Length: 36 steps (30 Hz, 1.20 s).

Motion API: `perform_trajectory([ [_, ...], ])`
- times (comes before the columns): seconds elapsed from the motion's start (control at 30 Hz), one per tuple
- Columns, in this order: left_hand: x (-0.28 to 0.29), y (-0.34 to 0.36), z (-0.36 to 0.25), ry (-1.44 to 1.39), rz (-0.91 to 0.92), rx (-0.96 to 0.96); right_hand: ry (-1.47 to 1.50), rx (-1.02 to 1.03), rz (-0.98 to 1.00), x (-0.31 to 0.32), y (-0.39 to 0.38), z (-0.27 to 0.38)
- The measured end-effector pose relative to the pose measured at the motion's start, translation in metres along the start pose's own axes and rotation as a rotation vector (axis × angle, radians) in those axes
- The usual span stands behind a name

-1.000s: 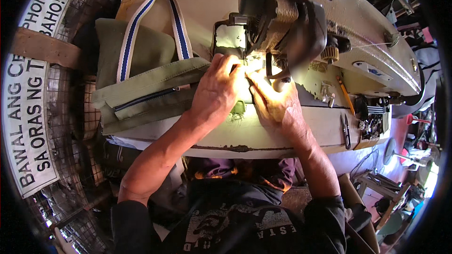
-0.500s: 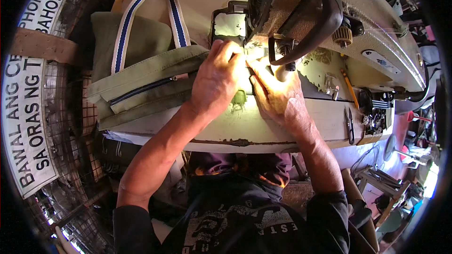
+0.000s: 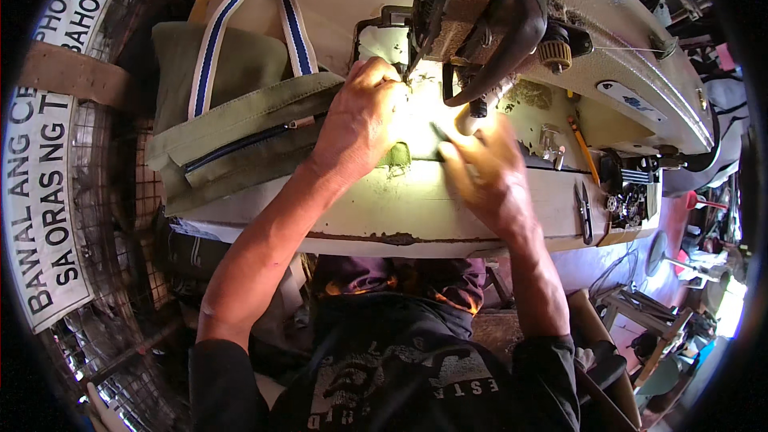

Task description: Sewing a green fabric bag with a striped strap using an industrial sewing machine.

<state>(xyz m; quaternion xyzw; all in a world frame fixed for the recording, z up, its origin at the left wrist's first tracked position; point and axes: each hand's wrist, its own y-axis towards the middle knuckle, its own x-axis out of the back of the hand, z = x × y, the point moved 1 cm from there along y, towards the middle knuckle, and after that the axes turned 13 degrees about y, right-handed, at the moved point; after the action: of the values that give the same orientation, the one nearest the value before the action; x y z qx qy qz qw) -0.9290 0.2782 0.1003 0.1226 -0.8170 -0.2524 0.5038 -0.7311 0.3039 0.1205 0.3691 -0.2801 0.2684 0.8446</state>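
My left hand (image 3: 370,116) is closed near the sewing machine's needle area, its fingertips in the bright lamp light. What it grips is hidden. An olive-green fabric bag (image 3: 256,124) lies to its left and runs up to the hand, with a dark zipper (image 3: 240,144) and a white-and-blue strap handle (image 3: 210,48). Motion smears my right hand (image 3: 490,166), which is a short way right of the left one, below the machine's head. A blurred dark sliver shows by its fingertips. The sewing machine (image 3: 512,40) looms over both hands.
On the machine table (image 3: 376,220), right of my hands, lie dark thread snips (image 3: 585,212), an orange pencil (image 3: 582,148) and a small clear container (image 3: 550,140). A bobbin winder (image 3: 632,172) sits at the right end. Wire mesh (image 3: 148,216) stands at the left.
My right hand has drawn away from the left, slightly down, and is now blurred. The left hand stays closed in nearly the same place. The whole view has shifted a little.
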Motion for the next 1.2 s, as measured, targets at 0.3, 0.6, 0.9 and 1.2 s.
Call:
perform_trajectory([
  [0.3, -0.007, -0.003, 0.004, 0.049, -0.011, 0.033, -0.734, -0.225, -0.586, 0.283, -0.052, -0.070],
  [0.6, -0.013, 0.000, 0.008, 0.109, -0.014, 0.058, -0.620, -0.664, -0.094, 0.473, -0.009, -0.283],
  [0.9, -0.004, 0.003, 0.005, 0.048, 0.041, 0.141, -0.482, -0.718, -0.122, 0.459, -0.007, -0.266],
  [1.2, 0.110, 0.017, 0.061, 0.441, 0.315, -0.009, -0.846, -0.478, -0.906, 0.256, -0.042, -0.049],
])
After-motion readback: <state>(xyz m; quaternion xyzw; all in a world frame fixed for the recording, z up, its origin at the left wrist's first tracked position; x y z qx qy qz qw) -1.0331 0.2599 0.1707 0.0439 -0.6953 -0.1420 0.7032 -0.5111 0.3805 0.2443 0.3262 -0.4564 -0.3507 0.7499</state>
